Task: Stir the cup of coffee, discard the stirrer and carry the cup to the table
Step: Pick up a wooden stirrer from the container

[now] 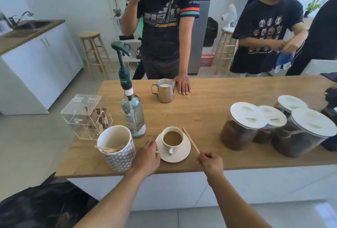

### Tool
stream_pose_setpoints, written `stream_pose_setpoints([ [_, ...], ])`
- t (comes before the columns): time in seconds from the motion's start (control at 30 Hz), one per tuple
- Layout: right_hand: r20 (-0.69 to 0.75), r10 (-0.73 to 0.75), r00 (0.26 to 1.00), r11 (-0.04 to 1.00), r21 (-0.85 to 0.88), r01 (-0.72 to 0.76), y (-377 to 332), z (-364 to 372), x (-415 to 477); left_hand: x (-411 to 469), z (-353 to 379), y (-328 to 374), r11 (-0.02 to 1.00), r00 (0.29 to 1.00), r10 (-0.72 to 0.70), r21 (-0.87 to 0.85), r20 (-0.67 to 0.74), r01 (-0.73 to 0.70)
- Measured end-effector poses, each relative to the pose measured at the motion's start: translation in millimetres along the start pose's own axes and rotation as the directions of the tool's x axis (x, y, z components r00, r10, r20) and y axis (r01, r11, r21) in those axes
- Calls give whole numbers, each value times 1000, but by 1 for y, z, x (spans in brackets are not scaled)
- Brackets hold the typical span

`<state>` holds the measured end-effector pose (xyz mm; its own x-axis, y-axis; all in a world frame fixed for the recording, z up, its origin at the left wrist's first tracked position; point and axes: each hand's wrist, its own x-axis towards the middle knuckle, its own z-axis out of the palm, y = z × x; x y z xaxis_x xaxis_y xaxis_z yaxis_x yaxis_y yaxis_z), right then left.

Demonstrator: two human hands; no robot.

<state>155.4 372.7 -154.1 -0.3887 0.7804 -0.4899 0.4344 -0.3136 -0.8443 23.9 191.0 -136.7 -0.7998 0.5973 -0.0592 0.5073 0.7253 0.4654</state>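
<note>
A white cup of milky coffee (172, 138) stands on a white saucer (184, 154) near the front edge of the wooden counter (209, 103), its handle turned toward me. My left hand (146, 156) rests against the saucer's left rim. My right hand (210, 160) pinches the lower end of a thin wooden stirrer (190, 139). The stick slants up and away, just right of the cup and outside the coffee.
A patterned cup of wooden stirrers (118, 150) stands left of my left hand, with a pump bottle (133, 114) and a clear box (83, 114) behind. Several white-lidded jars (299, 129) crowd the right. A steel milk jug (165, 90) and another person's hand sit opposite.
</note>
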Motion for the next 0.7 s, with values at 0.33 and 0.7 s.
stream_pose_setpoints([
  [0.33, 80, 5, 997, 998, -65, 0, 11, 15, 0, -1, 10, 2, 998, 998, -62, 15, -14, 62],
  [0.7, 204, -26, 979, 979, -194, 66, 19, 18, -1, -4, 10, 5, 992, 993, -119, 46, 26, 118],
])
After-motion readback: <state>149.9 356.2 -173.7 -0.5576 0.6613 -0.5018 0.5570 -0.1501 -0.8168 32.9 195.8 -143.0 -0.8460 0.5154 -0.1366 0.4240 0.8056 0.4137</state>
